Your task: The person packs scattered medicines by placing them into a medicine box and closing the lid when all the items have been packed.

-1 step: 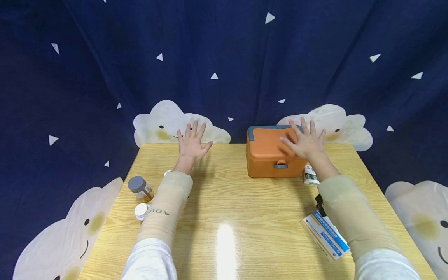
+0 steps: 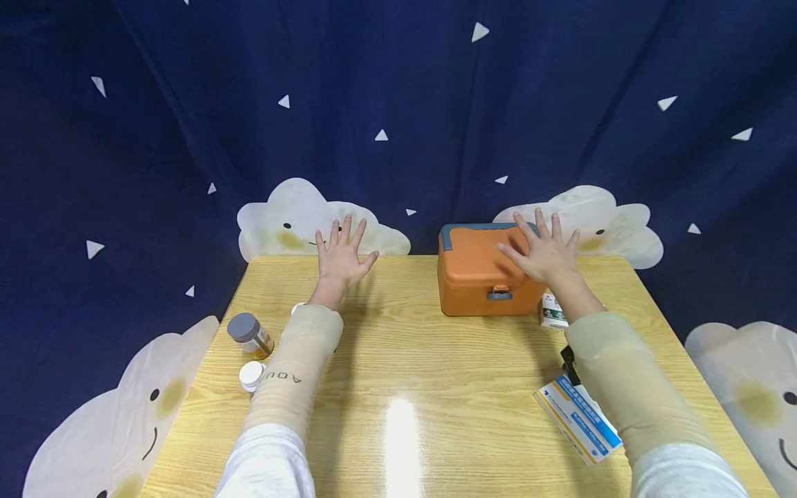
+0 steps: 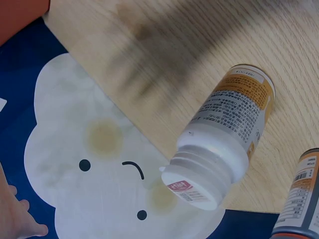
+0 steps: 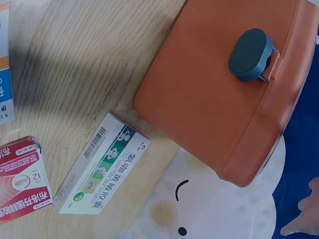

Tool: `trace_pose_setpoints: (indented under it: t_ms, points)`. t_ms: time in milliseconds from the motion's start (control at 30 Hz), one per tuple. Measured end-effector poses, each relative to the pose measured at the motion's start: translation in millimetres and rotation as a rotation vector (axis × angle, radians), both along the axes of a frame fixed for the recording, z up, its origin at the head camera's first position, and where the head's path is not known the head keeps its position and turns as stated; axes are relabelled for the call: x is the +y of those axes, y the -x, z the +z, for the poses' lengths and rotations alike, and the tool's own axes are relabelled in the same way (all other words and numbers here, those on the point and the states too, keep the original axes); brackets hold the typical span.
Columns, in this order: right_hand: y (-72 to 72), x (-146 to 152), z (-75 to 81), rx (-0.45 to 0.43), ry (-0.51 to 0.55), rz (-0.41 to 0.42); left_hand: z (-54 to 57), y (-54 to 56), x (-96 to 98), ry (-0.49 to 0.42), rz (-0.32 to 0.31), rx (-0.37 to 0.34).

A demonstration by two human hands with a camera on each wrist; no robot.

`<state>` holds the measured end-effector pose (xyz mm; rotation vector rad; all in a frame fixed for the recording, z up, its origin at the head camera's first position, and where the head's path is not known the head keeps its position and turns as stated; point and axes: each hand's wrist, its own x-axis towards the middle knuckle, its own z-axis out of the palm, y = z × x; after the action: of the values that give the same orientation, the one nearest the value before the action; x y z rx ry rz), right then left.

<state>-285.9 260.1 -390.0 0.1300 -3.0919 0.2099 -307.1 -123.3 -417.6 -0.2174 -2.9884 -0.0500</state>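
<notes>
My left hand is held out over the far left part of the table, fingers spread and straight, holding nothing. In the left wrist view, part of that hand shows at the lower left; a white bottle with an orange and grey label stands beneath the camera. My right hand also has its fingers spread, and it overlaps the right end of an orange lidded case in the head view. The case has blue trim and a dark latch, which is closed down. Nothing is in the right hand.
On the left stand a grey-capped bottle and a white-capped bottle. Right of the case are a white and green medicine box, a red and white medicine box, and a blue and white box. A dark blue curtain hangs behind.
</notes>
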Motion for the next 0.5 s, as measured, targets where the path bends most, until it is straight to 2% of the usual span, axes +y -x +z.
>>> trace_pose_setpoints:
  t_ms: [333,500]
  points:
    - [1.1,2.2,-3.7,0.021,-0.011,0.000,0.5,-1.8,0.7,0.009,0.000,0.001]
    - [-0.6,4.6,-4.4,0.032,0.006,-0.003,-0.8,-0.8,2.9,-0.015,-0.003,-0.003]
